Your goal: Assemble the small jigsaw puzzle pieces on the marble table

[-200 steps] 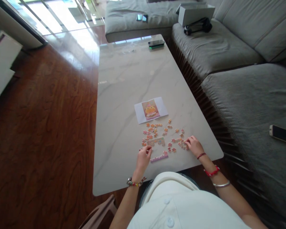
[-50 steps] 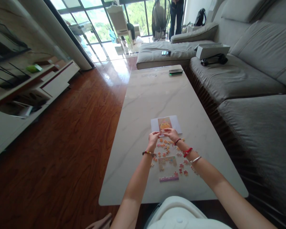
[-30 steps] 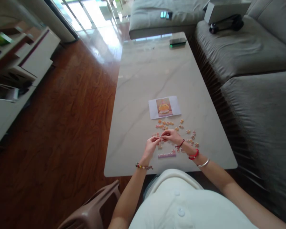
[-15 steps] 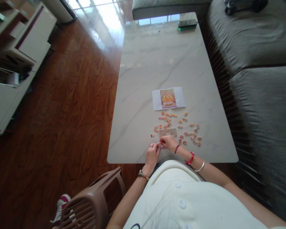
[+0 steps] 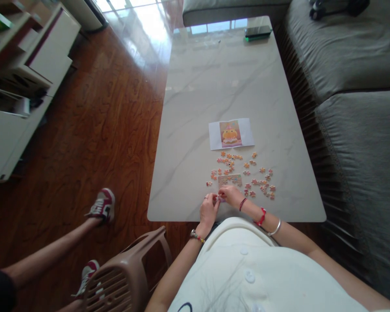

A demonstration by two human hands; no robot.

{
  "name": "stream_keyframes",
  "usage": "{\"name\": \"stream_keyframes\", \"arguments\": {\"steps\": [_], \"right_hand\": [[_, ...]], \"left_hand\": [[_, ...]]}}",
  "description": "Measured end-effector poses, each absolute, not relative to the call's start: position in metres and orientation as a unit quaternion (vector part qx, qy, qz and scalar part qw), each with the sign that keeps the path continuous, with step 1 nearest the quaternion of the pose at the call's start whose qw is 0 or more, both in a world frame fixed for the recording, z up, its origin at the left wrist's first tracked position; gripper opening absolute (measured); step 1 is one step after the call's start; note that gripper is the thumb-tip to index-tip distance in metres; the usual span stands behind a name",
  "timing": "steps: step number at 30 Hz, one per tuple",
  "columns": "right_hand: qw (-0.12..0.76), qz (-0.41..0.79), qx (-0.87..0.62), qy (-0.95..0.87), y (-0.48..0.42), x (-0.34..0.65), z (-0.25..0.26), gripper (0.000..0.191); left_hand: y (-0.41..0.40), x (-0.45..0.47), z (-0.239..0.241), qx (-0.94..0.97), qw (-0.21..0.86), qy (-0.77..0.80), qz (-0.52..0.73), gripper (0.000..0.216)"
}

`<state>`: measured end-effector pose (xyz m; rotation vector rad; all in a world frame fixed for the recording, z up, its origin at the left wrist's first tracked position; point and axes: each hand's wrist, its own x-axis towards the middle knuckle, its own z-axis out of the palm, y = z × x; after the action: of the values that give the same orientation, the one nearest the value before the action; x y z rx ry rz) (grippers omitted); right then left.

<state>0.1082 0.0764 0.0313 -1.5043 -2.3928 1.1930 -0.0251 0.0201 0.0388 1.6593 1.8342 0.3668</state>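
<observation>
Near the table's front edge, my left hand point(image 5: 209, 209) has its thumb and fingers pinched on a small puzzle piece point(image 5: 219, 197). My right hand point(image 5: 230, 195) meets it from the right, its fingertips closed at the same spot on a piece. The fingers cover most of what they hold. Just beyond them lies a partly joined puzzle section point(image 5: 230, 178), its lower part hidden by my right hand. Loose puzzle pieces point(image 5: 263, 188) in orange and pink lie to the right, with others point(image 5: 228, 161) behind the section and a few to its left.
A paper sheet with a printed cartoon picture point(image 5: 230, 133) lies behind the pieces on the marble-patterned table point(image 5: 195, 99). A phone point(image 5: 258, 32) rests at the far right corner. A brown plastic stool point(image 5: 117, 277) and another person's leg point(image 5: 61, 247) are at the left; a grey sofa point(image 5: 360, 130) is at the right.
Another person's leg and shoe have come into view at the left. My hands stay together at the same spot, with the right fingertips shifted slightly. The view has moved a little.
</observation>
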Motion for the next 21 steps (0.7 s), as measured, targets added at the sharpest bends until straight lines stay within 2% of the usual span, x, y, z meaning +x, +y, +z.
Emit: {"name": "stream_keyframes", "arguments": {"steps": [7, 13, 21], "right_hand": [[-0.021, 0.353, -0.487, -0.799, 0.079, 0.106, 0.041, 0.012], [-0.042, 0.287, -0.484, -0.826, 0.068, 0.106, 0.046, 0.019], [-0.006, 0.170, -0.362, -0.917, 0.039, 0.122, 0.038, 0.028]], "left_hand": [[0.019, -0.026, 0.040, 0.649, 0.310, 0.683, 0.123, 0.021], [0.014, -0.027, 0.041, 0.702, 0.242, 0.668, 0.046, 0.025], [0.002, -0.033, 0.029, 0.764, 0.215, 0.608, -0.006, 0.034]]}}
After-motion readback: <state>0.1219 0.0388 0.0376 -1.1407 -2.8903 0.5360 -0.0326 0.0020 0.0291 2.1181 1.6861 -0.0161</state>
